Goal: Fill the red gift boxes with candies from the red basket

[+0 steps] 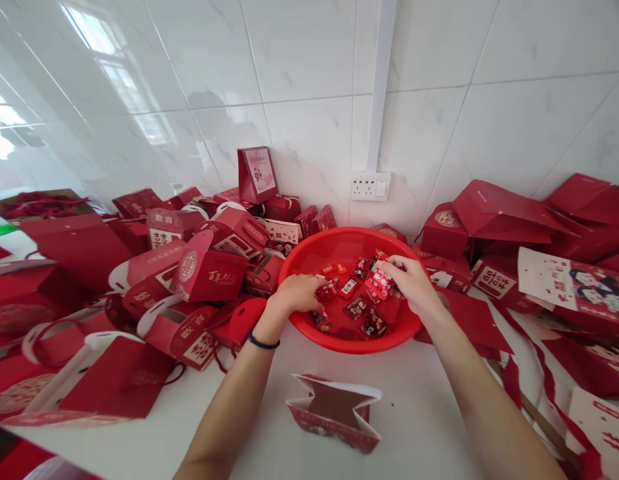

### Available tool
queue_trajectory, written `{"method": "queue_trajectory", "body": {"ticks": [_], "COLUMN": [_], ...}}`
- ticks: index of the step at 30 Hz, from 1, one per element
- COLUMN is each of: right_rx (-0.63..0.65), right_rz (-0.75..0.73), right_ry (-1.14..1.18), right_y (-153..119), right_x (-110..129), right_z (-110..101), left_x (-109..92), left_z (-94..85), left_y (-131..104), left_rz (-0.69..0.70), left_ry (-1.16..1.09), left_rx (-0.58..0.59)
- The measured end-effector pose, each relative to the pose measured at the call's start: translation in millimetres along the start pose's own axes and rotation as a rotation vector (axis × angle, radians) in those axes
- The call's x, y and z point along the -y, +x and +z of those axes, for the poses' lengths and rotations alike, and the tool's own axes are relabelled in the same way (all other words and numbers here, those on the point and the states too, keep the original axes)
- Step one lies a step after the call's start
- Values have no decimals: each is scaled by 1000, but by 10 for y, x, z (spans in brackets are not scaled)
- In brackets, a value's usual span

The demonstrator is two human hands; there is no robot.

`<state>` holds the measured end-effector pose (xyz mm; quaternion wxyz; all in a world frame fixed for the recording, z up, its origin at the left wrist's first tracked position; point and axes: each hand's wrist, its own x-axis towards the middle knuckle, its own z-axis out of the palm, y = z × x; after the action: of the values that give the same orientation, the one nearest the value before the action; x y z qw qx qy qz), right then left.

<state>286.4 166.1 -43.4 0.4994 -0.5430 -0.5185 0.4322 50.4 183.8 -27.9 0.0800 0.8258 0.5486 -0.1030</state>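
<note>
A red plastic basket (302, 327) stands on the white table and holds several small wrapped candies (357, 308) in red and dark wrappers. Inside its left side is my left hand (300, 294), fingers curled about a red wrapped candy (327, 287). My right hand (412, 285) reaches over the right rim and pinches a bright red candy packet (378, 283); some of its fingertips are hidden. In front of the basket an open-topped red paper gift box (334, 417) stands between my forearms, untouched by either hand.
Many red gift boxes (209, 273) are heaped on the left, some with cord handles. More boxes and flat printed card (579, 287) lie on the right with red ribbon (544, 367). Behind is a tiled wall with a power socket (370, 186).
</note>
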Motion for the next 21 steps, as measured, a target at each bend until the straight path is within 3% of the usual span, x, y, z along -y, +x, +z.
{"method": "queue_trajectory", "body": {"ticks": [10, 16, 21], "right_rx": [98, 168, 261], "right_rz": [12, 31, 43], "right_ry": [-130, -240, -307], "right_y": [-98, -177, -198], "right_x": [15, -13, -19], "right_z": [24, 25, 41], "left_x": [-43, 5, -1], "left_z": [20, 154, 171], "left_y": [128, 166, 171], "left_rz": [58, 268, 293], "left_ry": [95, -89, -208], "left_rx": [109, -13, -36]}}
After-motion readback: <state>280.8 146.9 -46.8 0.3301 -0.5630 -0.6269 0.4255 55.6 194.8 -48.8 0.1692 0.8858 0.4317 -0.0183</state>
